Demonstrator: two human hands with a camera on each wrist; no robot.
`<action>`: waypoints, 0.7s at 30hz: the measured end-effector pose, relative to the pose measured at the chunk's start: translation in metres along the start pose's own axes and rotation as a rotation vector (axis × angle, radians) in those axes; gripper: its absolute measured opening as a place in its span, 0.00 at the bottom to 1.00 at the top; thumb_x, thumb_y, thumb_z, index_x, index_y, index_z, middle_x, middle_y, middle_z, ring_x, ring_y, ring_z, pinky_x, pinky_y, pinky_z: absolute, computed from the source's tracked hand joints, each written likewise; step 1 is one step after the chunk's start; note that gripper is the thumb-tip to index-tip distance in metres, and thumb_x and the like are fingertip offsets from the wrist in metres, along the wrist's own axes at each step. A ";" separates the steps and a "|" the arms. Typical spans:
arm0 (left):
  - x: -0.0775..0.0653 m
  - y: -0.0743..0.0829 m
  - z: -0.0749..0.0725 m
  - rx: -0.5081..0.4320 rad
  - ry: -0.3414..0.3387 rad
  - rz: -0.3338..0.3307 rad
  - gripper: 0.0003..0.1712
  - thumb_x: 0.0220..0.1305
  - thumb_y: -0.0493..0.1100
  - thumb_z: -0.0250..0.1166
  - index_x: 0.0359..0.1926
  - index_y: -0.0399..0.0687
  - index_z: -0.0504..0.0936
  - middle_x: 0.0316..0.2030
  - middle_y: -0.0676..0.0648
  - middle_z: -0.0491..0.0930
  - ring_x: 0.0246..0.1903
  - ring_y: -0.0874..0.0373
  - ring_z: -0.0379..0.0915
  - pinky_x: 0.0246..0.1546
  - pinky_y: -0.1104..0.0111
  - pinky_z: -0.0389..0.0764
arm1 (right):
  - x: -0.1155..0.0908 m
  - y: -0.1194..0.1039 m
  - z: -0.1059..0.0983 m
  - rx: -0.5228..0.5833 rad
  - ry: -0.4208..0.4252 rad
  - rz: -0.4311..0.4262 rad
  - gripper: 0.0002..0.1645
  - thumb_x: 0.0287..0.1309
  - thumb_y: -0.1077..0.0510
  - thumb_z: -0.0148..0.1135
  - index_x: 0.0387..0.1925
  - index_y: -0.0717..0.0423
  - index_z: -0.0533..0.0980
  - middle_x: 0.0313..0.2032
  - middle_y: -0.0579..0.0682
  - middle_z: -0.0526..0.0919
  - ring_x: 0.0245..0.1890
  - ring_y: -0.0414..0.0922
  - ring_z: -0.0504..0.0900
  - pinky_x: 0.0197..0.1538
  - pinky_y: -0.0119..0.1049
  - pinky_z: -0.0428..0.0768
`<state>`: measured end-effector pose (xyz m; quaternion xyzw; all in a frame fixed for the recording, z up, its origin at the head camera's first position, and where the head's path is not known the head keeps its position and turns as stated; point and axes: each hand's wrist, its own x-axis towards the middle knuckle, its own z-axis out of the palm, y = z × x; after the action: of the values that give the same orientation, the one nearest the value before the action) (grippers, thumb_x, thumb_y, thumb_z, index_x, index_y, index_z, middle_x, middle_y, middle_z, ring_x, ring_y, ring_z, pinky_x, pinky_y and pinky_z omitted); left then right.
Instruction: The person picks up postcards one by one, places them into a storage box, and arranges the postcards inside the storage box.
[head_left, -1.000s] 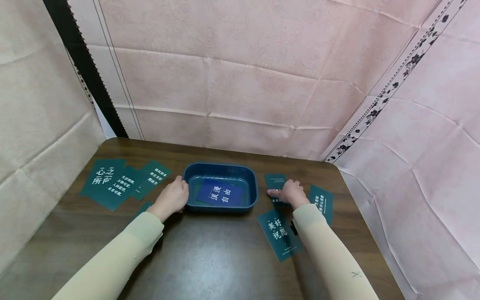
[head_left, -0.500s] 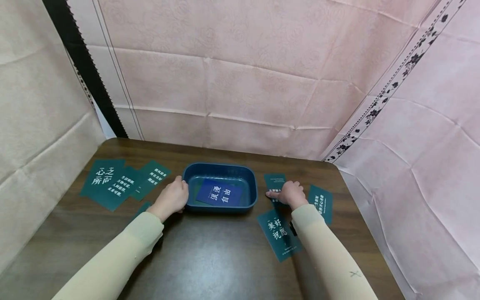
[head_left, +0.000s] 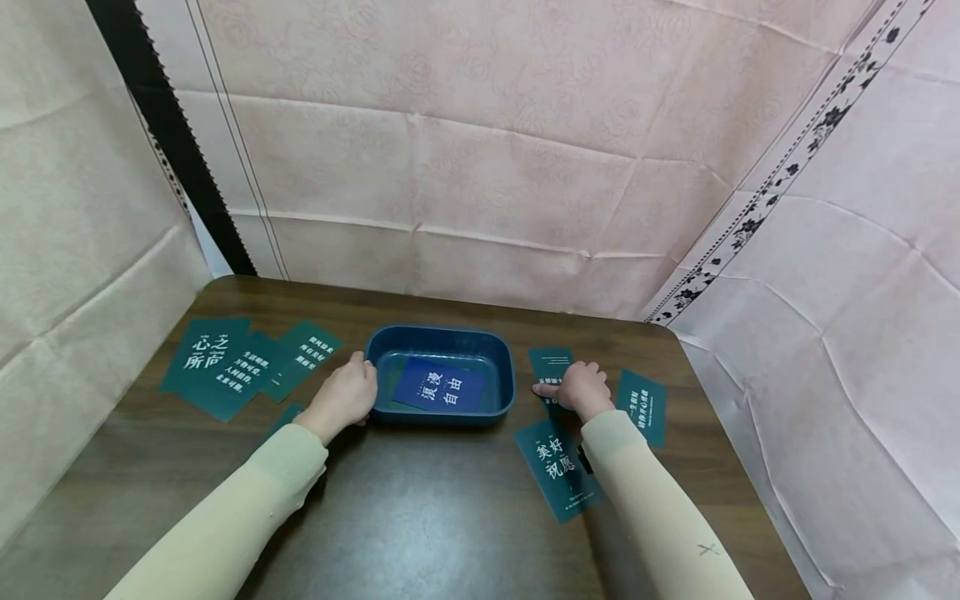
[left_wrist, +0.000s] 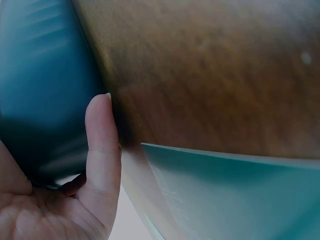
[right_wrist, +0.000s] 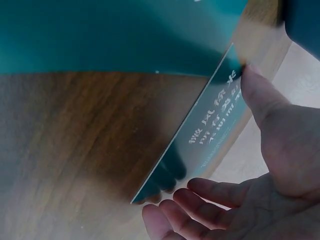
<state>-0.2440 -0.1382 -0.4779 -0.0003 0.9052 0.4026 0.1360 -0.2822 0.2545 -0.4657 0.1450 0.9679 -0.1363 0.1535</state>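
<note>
A dark blue rectangular tray [head_left: 441, 418] stands at the middle of the table's far side, and several cards with a violet-blue one [head_left: 468, 390] on top seem to lie in it. My left hand [head_left: 345, 396] holds the tray's left end, its thumb or a finger along the outer wall [left_wrist: 45, 90] in the left wrist view. To the right, my right hand [head_left: 585, 387] is over a dark green card with white writing [head_left: 550, 360]. The right wrist view shows its thumb at one end of this card [right_wrist: 215, 125] and its curved fingers at the other, spread wide.
Green cards [head_left: 258, 362] lie overlapped at the left, and another [head_left: 283, 418] is partly hidden by the left forearm. Right of the tray are two more green cards, one nearer [head_left: 551, 462] and one [head_left: 647, 404] beyond the right wrist. Cloth hangings [head_left: 450, 167] surround the wooden table [head_left: 420, 508].
Both hands stay almost where they were. The right wrist and forearm have shifted very slightly to the left, and the thumb has lowered a little on the card. Tray and cards have not moved.
</note>
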 end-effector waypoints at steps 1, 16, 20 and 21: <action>0.000 0.000 0.000 0.000 0.001 0.001 0.37 0.81 0.52 0.29 0.77 0.29 0.39 0.34 0.38 0.75 0.19 0.52 0.79 0.29 0.62 0.80 | 0.001 0.000 0.001 0.002 0.006 0.001 0.64 0.53 0.25 0.66 0.69 0.70 0.58 0.60 0.70 0.62 0.55 0.64 0.64 0.57 0.62 0.75; -0.002 0.001 0.000 0.000 0.004 -0.003 0.37 0.81 0.52 0.29 0.77 0.29 0.39 0.34 0.39 0.76 0.20 0.52 0.79 0.31 0.61 0.80 | 0.005 0.003 0.004 0.022 0.053 0.014 0.67 0.46 0.24 0.70 0.66 0.71 0.59 0.57 0.69 0.64 0.54 0.63 0.65 0.55 0.60 0.76; -0.002 0.001 0.000 0.000 0.003 0.002 0.37 0.82 0.52 0.28 0.77 0.29 0.39 0.33 0.39 0.77 0.20 0.52 0.79 0.31 0.62 0.80 | 0.003 0.006 0.003 0.039 0.056 0.021 0.68 0.43 0.23 0.71 0.66 0.71 0.58 0.55 0.68 0.64 0.53 0.63 0.65 0.56 0.60 0.76; -0.002 0.001 0.000 -0.001 0.002 0.002 0.37 0.82 0.52 0.28 0.77 0.29 0.39 0.32 0.40 0.77 0.20 0.52 0.79 0.31 0.62 0.80 | 0.003 0.006 0.003 0.041 0.058 0.023 0.68 0.43 0.23 0.72 0.65 0.70 0.58 0.55 0.68 0.65 0.53 0.63 0.65 0.56 0.60 0.76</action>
<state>-0.2424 -0.1375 -0.4771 0.0002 0.9052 0.4030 0.1348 -0.2823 0.2599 -0.4706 0.1632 0.9672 -0.1501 0.1240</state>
